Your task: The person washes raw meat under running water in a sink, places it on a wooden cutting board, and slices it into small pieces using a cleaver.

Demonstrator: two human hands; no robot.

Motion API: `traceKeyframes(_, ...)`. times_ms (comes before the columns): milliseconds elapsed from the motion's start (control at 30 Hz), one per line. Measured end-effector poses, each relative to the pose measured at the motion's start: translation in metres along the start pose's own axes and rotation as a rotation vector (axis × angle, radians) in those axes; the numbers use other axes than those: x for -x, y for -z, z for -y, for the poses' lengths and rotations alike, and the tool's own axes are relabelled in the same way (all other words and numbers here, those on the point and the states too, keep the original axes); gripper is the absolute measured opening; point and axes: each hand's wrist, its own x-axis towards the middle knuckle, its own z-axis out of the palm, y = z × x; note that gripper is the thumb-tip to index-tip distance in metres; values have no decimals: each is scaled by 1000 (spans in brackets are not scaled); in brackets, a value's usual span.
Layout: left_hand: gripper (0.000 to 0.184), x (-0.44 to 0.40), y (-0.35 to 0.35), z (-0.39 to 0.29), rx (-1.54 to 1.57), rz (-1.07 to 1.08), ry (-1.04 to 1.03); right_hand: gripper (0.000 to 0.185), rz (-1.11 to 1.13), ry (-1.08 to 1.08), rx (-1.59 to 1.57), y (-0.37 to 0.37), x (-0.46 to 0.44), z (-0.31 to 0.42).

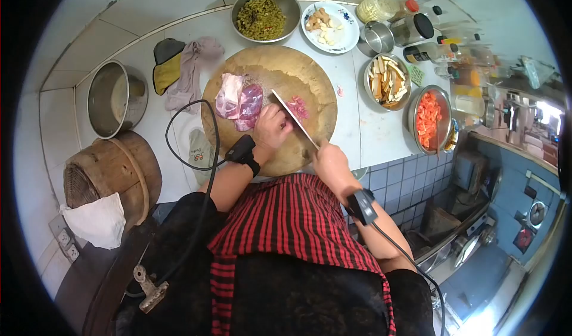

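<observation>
On the round wooden chopping board (319,86) my right hand (331,164) grips the handle of a kitchen knife (296,120), its blade seen almost edge-on and slanting up to the left. Close against the blade's left side, my left hand (272,128) has its fingers curled down; whatever is under them is hidden. A large piece of raw meat (243,100), dark red with a pale fatty part, lies just left of that hand. Small cut pieces of meat (298,106) sit to the right of the blade.
Behind the board stand a bowl of chopped greens (261,18) and a plate with ginger and garlic (331,42). Bowls of sliced pale-brown food (387,81) and chopped red pieces (429,120) are at right, near bottles (417,29). Cloths (193,68), a metal bowl (134,98) and a wooden bucket (113,169) are left.
</observation>
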Motion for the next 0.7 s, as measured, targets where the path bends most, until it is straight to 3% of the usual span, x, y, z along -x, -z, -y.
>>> traceKeyframes(167,15,-3,-3,-3,-18,-76,-67,23,14,-10,61,-9,-42,9)
traceKeyframes(333,15,1,2,-3,63,-54,-19,27,-134,71,-121,16,-26,-4)
traceKeyframes(567,16,-1,2,-3,29,-15,-9,24,64,-30,-10,28,30,-7)
traceKeyframes(700,18,-1,2,-2,23,-15,-13,26,15,-9,-78,-6,9,-6)
